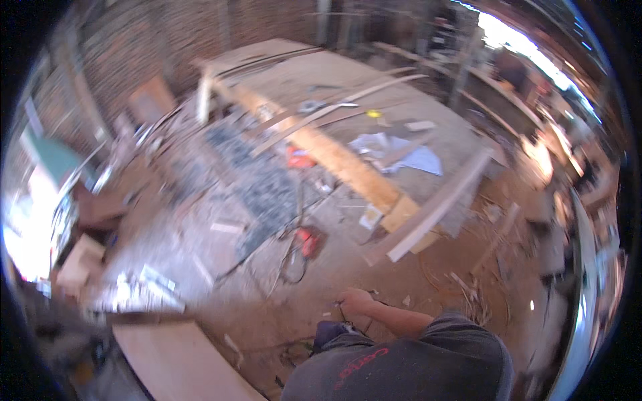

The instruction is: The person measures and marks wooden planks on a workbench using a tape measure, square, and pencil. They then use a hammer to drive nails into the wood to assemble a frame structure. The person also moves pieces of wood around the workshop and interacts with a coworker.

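Observation:
My right hand (356,301) is held in front of my body, its fingers curled closed. A thin dark line, perhaps a cord, hangs just below the fingers, but blur hides what they grip. My left hand does not show. Ahead on the dusty floor lies a red power tool (307,242), with a looped black cord (291,271) beside it. Past that stands a large low wooden table (281,57), a long plank (341,160) along its near edge. A thicker beam (438,207) juts over the table's right corner.
Thin wood strips (348,110) and white papers (401,154) lie on the table. A pale board (177,361) is at the lower left. Wood scraps and shavings (478,301) litter the floor at right. A brick wall (180,33) stands behind.

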The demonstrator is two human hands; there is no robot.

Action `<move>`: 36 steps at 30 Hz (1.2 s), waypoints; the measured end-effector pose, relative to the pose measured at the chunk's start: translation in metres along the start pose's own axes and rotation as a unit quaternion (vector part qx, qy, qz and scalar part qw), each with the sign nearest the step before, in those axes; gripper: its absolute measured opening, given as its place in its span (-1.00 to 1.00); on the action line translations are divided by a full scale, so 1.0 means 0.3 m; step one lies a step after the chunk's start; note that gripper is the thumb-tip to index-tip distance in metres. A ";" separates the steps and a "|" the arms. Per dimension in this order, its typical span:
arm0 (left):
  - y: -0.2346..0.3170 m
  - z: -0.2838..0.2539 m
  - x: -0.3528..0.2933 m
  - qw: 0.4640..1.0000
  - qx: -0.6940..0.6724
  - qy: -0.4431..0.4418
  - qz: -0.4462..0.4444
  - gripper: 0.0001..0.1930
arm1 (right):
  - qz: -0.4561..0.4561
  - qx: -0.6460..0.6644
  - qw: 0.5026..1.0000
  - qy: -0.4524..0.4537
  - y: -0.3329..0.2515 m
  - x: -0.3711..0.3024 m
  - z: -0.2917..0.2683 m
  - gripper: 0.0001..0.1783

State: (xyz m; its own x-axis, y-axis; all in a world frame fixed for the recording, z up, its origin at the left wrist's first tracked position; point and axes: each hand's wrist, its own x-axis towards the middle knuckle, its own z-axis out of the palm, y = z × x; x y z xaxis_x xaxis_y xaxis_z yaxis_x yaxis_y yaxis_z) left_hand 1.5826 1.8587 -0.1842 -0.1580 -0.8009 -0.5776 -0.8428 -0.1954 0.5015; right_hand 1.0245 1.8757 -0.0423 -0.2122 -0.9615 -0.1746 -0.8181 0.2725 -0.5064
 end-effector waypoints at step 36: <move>0.987 -0.787 1.866 0.940 0.132 -0.164 0.268 -0.81 | 0.452 0.033 0.874 -0.177 0.279 0.460 0.569 -0.54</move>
State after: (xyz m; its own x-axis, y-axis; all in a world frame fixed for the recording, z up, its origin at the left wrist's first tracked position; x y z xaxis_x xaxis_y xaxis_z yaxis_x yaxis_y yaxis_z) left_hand 1.3661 1.2189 -0.2069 -0.7100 -0.5184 -0.4767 -0.6884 0.3678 0.6252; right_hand 1.0180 1.7718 -0.2529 -0.5672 -0.2853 -0.7726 -0.3667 0.9275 -0.0732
